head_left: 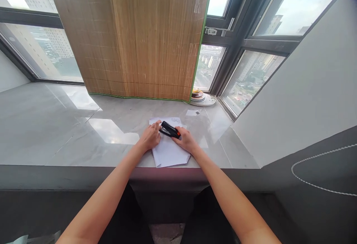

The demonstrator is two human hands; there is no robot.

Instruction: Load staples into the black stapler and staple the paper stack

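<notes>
A black stapler (169,129) with an orange-red detail at its rear lies at a slant above white sheets of paper (170,151). My right hand (184,138) is wrapped round the stapler's rear end. At its front end, where some silver metal shows, my left hand (152,135) has its fingers curled against the stapler; their tips are partly hidden. The paper lies on the grey windowsill, slightly askew, with some print or writing near its top edge.
A small white slip (192,112) with tiny dark items lies behind the paper to the right. Stacked plates (205,100) stand in the window corner. A bamboo blind (145,43) hangs down to the marbled sill (69,132). A beaded cord (292,167) loops at the right.
</notes>
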